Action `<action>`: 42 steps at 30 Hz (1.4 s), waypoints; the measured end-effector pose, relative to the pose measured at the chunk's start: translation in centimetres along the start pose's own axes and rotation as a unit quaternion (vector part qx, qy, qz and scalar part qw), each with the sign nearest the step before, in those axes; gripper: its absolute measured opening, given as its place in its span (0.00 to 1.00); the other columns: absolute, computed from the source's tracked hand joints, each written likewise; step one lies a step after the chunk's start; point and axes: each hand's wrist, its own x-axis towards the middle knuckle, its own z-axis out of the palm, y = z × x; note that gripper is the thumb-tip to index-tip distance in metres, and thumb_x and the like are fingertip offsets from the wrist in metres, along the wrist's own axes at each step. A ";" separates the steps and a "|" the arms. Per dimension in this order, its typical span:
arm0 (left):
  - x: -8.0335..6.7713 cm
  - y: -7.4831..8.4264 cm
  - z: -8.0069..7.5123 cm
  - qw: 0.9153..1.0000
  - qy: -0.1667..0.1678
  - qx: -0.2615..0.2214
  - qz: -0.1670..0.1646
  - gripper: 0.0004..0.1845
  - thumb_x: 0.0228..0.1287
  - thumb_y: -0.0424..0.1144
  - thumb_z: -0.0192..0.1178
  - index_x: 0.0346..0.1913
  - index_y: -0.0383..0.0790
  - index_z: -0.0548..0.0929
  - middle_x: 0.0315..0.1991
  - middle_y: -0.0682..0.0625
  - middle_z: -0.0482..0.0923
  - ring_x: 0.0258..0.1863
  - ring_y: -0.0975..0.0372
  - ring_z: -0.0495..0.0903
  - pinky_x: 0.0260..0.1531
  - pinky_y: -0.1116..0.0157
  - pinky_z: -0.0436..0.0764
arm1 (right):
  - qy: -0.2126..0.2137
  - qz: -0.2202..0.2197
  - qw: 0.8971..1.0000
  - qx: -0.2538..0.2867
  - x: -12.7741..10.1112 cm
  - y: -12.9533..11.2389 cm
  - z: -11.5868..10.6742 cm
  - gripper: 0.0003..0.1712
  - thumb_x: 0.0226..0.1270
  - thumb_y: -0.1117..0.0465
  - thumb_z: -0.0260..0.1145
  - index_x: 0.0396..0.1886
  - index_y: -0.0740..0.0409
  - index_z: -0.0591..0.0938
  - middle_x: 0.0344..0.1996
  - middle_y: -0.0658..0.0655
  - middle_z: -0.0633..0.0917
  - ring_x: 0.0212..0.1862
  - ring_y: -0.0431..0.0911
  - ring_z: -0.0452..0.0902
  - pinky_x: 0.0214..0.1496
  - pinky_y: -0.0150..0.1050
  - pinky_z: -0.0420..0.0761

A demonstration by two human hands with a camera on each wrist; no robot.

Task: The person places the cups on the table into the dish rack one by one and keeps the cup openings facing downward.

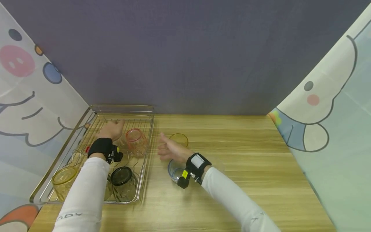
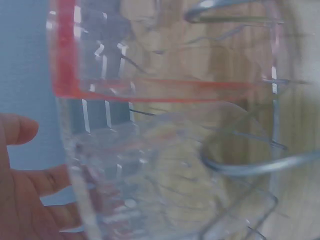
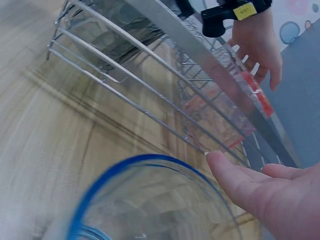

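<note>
My left hand (image 1: 111,129) reaches into a wire dish rack (image 1: 124,108), its fingers (image 2: 25,200) straight beside a red-rimmed clear glass (image 1: 136,141) that lies tilted on the wires. The left wrist view is filled by that red-rimmed glass (image 2: 165,90); I cannot tell whether the hand touches it. My right hand (image 1: 169,149) hovers over the wooden table just right of the rack, thumb up, fingers relaxed, holding nothing. A blue-rimmed glass (image 1: 175,170) stands under its wrist, and the blue rim (image 3: 150,200) lies just below the right fingers (image 3: 270,195).
A yellow-rimmed glass (image 1: 179,139) stands on the table behind my right hand. In the rack's near end sit a yellow glass (image 1: 63,180) and a black-rimmed glass (image 1: 121,180). A grey wall closes the back; printed curtains hang on both sides.
</note>
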 end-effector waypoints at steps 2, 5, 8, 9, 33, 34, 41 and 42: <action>-0.3 0.2 -0.2 1.000 0.011 -0.015 0.023 0.48 0.71 0.69 0.19 0.77 0.33 0.51 0.74 0.25 0.51 0.69 0.25 0.49 0.63 0.23 0.42 | -0.002 -0.005 1.000 0.003 -0.1 -0.3 -0.3 0.44 0.79 0.36 0.33 0.78 0.65 0.49 0.74 0.76 0.56 0.73 0.69 0.59 0.73 0.59 0.66; -0.9 0.7 -0.7 0.997 0.028 -0.033 0.057 0.47 0.73 0.68 0.20 0.77 0.32 0.51 0.73 0.24 0.53 0.69 0.25 0.50 0.62 0.22 0.40 | -0.014 -0.012 1.000 0.004 -0.4 -0.8 -0.8 0.44 0.79 0.36 0.32 0.78 0.64 0.47 0.74 0.76 0.56 0.73 0.69 0.58 0.74 0.59 0.65; -1.4 0.9 -0.7 0.994 0.047 -0.039 0.096 0.45 0.74 0.66 0.21 0.76 0.30 0.52 0.71 0.23 0.56 0.67 0.27 0.56 0.63 0.25 0.48 | -0.026 -0.021 0.999 -0.004 -1.0 -1.2 -1.5 0.42 0.80 0.37 0.31 0.78 0.64 0.49 0.74 0.75 0.57 0.73 0.68 0.58 0.74 0.58 0.64; -1.7 0.9 -0.6 0.992 0.055 -0.041 0.108 0.45 0.75 0.65 0.22 0.76 0.29 0.54 0.70 0.23 0.58 0.66 0.28 0.59 0.63 0.27 0.52 | -0.034 -0.026 0.999 -0.009 -1.3 -1.2 -1.8 0.42 0.80 0.37 0.30 0.78 0.64 0.48 0.74 0.75 0.56 0.74 0.68 0.58 0.75 0.58 0.63; -6.4 4.3 0.4 0.945 0.067 -0.048 0.316 0.34 0.79 0.58 0.38 0.75 0.37 0.60 0.74 0.34 0.60 0.72 0.39 0.60 0.69 0.39 0.61 | -0.027 -0.074 0.994 -0.081 -8.3 0.1 -10.0 0.45 0.79 0.35 0.31 0.76 0.70 0.52 0.72 0.75 0.60 0.73 0.69 0.58 0.76 0.60 0.59; -6.5 4.5 0.3 0.944 0.071 -0.044 0.319 0.34 0.78 0.58 0.38 0.75 0.37 0.60 0.74 0.35 0.61 0.72 0.40 0.61 0.69 0.39 0.61 | -0.024 -0.073 0.993 -0.092 -8.6 0.0 -10.3 0.45 0.79 0.35 0.31 0.76 0.69 0.52 0.72 0.74 0.61 0.73 0.69 0.58 0.76 0.60 0.61; -7.4 4.9 0.1 0.929 0.086 0.005 0.360 0.31 0.79 0.56 0.41 0.74 0.40 0.62 0.72 0.36 0.65 0.72 0.40 0.61 0.72 0.34 0.47 | 0.003 -0.068 0.983 -0.173 -10.9 -1.2 -11.5 0.41 0.79 0.34 0.35 0.73 0.60 0.63 0.69 0.65 0.72 0.70 0.62 0.67 0.73 0.59 0.66; -7.6 4.9 0.1 0.926 0.087 0.009 0.367 0.31 0.79 0.55 0.41 0.74 0.40 0.63 0.71 0.36 0.65 0.72 0.40 0.61 0.72 0.34 0.47 | 0.005 -0.068 0.981 -0.184 -11.2 -1.4 -11.7 0.39 0.79 0.35 0.35 0.72 0.59 0.64 0.69 0.64 0.72 0.70 0.61 0.67 0.73 0.58 0.66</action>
